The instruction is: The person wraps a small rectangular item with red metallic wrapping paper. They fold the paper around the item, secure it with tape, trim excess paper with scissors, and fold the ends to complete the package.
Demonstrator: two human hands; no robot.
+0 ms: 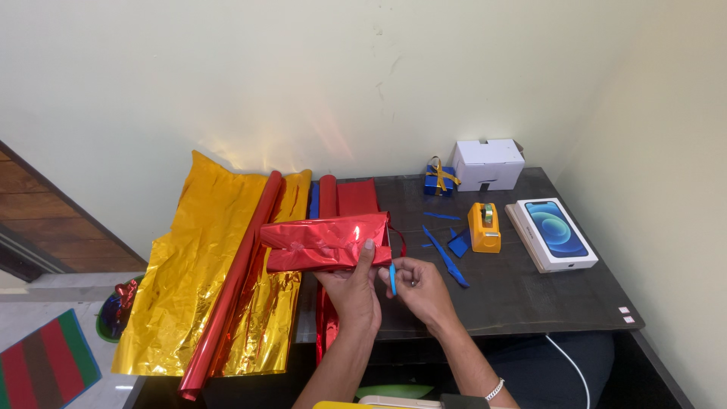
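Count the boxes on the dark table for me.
3, not counting the red-wrapped parcel in the left hand: a white box at the back, a small blue gift box beside it, a phone box at right. None looks hidden.

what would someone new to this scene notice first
The crinkled gold foil wrapping sheet draped over the dark table's left edge stands out most, with a red foil roll lying along it. At centre, the left hand holds up a box wrapped in shiny red foil, while the right hand pinches a small blue strip. An orange tape dispenser sits to the right.
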